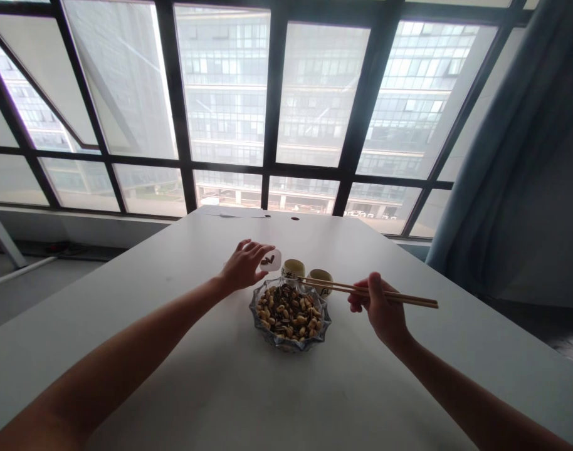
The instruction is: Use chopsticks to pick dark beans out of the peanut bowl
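"Reaching in from the left edge of the table, what has your left hand got?"

"I've a small translucent dish between my curved fingers and my thumb, opened only as wide as the dish. A few dark pieces show in it. I can't tell whether its bottom touches the table."

"And just to the right of that?"

"My clear glass bowl, with its pointed, wavy rim, around the middle of the table, well in from both side edges. It's heaped with peanuts and dark seeds, all mixed up."

"Anything behind it?"

"Two small cups with dark markings, just past the bowl on the side toward the far edge. The left cup is next to my dish; the right cup stands a little nearer the right edge, partly behind my chopsticks."

"How are you holding those?"

"My right hand is closed round the pair of chopsticks, thumb on top and fingers curled beneath. They point left, thin ends close together by the bowl's far rim and the left cup. I see no food between them, and can't tell if they touch either."

"Farthest right?"

"A blue curtain, beyond the right edge."
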Motion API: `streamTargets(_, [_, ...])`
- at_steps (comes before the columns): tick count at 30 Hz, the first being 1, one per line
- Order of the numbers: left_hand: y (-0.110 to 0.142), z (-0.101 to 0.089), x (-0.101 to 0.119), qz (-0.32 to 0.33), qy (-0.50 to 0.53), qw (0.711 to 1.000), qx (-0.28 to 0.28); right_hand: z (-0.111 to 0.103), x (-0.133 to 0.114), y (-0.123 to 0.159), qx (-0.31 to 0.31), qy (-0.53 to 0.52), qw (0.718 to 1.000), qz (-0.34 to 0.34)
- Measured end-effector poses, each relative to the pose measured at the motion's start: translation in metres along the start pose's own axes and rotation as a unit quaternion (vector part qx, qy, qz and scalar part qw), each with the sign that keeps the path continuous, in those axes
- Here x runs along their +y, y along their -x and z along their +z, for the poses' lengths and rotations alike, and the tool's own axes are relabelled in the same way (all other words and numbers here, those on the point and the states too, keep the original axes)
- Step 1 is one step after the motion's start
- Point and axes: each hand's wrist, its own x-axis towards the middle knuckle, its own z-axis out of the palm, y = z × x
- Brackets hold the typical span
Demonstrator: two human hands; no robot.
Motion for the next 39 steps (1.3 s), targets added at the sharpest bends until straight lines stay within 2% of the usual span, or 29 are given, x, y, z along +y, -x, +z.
streamTargets(4, [0.004,-0.001,0.001,-0.018,0.004,1.0,0.002,0.003,0.0,0.002,0.002,0.003,1.0,-0.009])
streamTargets(8, [0.007,-0.001,-0.001,-0.034,0.014,0.999,0.004,0.021,-0.008,0.002,-0.01,0.017,0.997,-0.072])
streamTargets(13, [0.008,-0.001,-0.001,-0.029,0.016,0.999,0.007,0.058,-0.01,-0.01,-0.112,0.041,0.98,-0.161])
streamTargets(16, [0.006,-0.002,0.001,-0.021,0.018,1.0,0.009,0.075,-0.004,-0.021,-0.171,0.08,0.966,-0.179])
streamTargets(19, [0.004,-0.001,0.002,-0.021,0.013,1.0,0.007,0.082,0.0,-0.026,-0.194,0.105,0.959,-0.18])
streamTargets(22, [0.004,0.002,-0.001,-0.032,0.009,0.999,-0.007,0.078,-0.004,-0.028,-0.191,0.103,0.961,-0.171])
streamTargets(26, [0.0,0.008,-0.005,-0.067,0.013,0.997,-0.045,0.06,-0.023,-0.032,-0.169,0.094,0.969,-0.151])
streamTargets(29, [-0.007,0.011,-0.008,-0.129,0.022,0.986,-0.105,0.044,-0.042,-0.038,-0.182,0.129,0.971,-0.085])
streamTargets(33, [-0.012,0.014,-0.01,-0.185,0.037,0.969,-0.16,0.029,-0.058,-0.046,-0.235,0.191,0.953,0.013])
streamTargets(36, [-0.008,0.014,-0.012,-0.176,0.044,0.973,-0.145,0.029,-0.06,-0.046,-0.29,0.211,0.932,0.053])
streamTargets(39, [0.005,0.009,-0.015,-0.15,0.04,0.984,-0.092,0.034,-0.054,-0.041,-0.348,0.213,0.909,0.08])
